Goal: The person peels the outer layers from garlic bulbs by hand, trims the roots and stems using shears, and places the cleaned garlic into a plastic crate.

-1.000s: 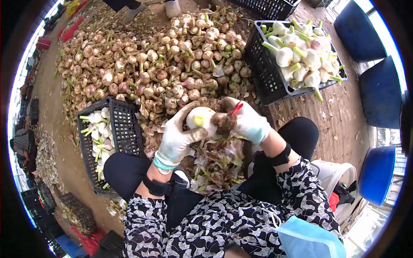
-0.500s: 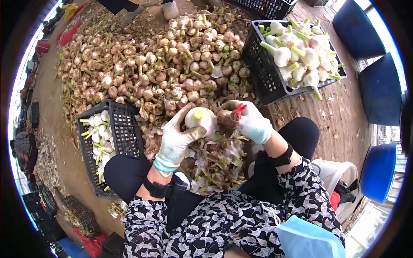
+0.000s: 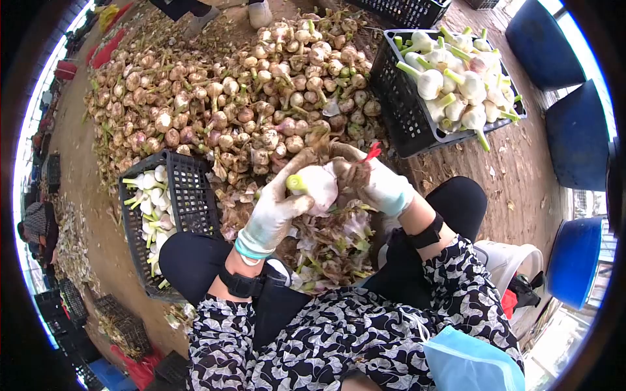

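A white garlic bulb (image 3: 321,189) with a cut green stem is in my left hand (image 3: 268,214), its gloved fingers and thumb wrapped round it. The stem end points left. My right hand (image 3: 386,188), also gloved, is closed at the bulb's right side, its soiled fingertips touching it. A small red strip (image 3: 373,152) sticks up from the right fingers. What else those fingers hold is hidden. Below both hands lies a heap of loose garlic skins and leaf scraps (image 3: 339,244).
A large pile of unpeeled garlic (image 3: 215,117) spreads ahead. At left stands a black crate (image 3: 192,195) of white bulbs; another black crate (image 3: 407,107), heaped with garlic, is at right. Blue tubs (image 3: 577,140) line the right side. A white bucket (image 3: 531,260) stands by my right knee.
The bulb has turned and tilted, its stem end swinging left and slightly down. My right fingers have moved from just beside the bulb onto its right side.
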Motion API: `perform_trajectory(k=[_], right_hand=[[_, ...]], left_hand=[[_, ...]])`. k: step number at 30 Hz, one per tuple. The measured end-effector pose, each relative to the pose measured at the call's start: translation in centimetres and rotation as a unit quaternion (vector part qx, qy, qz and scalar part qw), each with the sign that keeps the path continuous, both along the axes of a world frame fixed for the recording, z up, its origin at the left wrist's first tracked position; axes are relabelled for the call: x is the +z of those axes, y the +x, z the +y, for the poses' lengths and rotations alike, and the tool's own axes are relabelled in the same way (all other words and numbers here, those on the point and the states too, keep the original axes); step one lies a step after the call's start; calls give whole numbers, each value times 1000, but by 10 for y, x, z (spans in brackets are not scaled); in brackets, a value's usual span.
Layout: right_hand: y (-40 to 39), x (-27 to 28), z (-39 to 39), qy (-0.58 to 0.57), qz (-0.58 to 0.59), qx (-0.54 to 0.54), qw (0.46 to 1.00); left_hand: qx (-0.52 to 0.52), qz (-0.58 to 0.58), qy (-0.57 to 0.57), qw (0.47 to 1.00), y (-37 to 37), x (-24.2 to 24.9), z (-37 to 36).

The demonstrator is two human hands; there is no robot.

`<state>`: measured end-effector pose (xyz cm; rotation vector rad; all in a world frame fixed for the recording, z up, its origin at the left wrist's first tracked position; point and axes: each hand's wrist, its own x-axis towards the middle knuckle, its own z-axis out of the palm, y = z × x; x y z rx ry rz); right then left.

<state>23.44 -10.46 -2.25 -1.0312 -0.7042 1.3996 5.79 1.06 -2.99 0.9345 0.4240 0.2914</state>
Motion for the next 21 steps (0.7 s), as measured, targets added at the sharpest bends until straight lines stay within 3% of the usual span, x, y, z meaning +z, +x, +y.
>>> perform_trajectory(k=[1, 2, 3, 5, 6, 7, 9, 11, 13, 15, 17, 18, 19, 21], right_hand=[[-3, 3, 4, -43, -39, -17, 998], [-9, -6, 7, 6, -129, -74, 989], [-18, -11, 11, -8, -170, -132, 977], [-28, -11, 10, 33, -403, -104, 909], [-38, -19, 9, 44, -411, -124, 902], [-41, -25, 10, 33, -399, -127, 908], [-23, -33, 15, -98, -86, -125, 984], [-23, -35, 11, -30, -74, -164, 983], [-43, -20, 11, -24, -257, -146, 955], [-45, -25, 11, 9, -184, -163, 969], [-39, -18, 8, 23, -346, -143, 927], [-36, -13, 7, 49, -440, -136, 886], [-28, -27, 8, 49, -439, -136, 887], [-11, -68, 10, -29, -113, -234, 965]], left_hand=[[23, 5, 33, 999, 2, -1, -2], [49, 14, 95, 994, 4, -4, -5], [49, 13, 96, 994, 3, -7, -7], [140, 58, 70, 986, 2, -14, -9], [194, 76, 39, 977, 3, -15, -9], [196, 78, 40, 977, 4, -14, -9], [215, 26, -54, 975, 6, -10, -8], [187, -10, -32, 982, 4, -15, -3], [183, 13, -32, 983, 8, -6, -9], [209, 3, -30, 978, 11, 3, -13], [154, 193, 48, 968, 8, 3, -8], [152, 170, -19, 973, 4, -27, -5], [152, 171, -19, 973, 6, -25, -5], [153, 42, -127, 979, 10, -19, -7]])
